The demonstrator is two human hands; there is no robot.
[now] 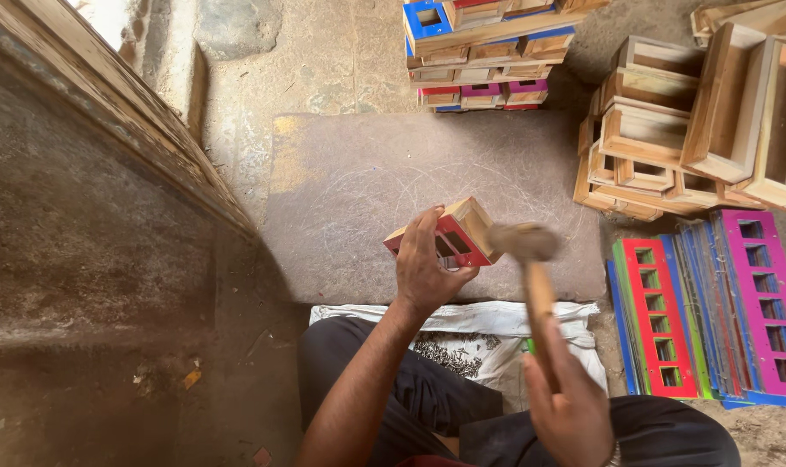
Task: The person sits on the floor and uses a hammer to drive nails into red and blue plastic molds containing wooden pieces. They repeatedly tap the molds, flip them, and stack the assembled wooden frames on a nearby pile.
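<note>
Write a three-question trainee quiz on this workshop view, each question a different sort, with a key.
1. True or false: the left hand holds a small wooden box with a red front on the stone slab.
2. Which tool does the right hand grip? A) saw B) hammer C) brush
3. Fill in: the flat coloured panels with square cut-outs lie to the person's ____ side.

Key
1. True
2. B; the wooden handle runs up from the hand to the head, which is beside the box.
3. Right, below the stack of bare wooden boxes.
</note>
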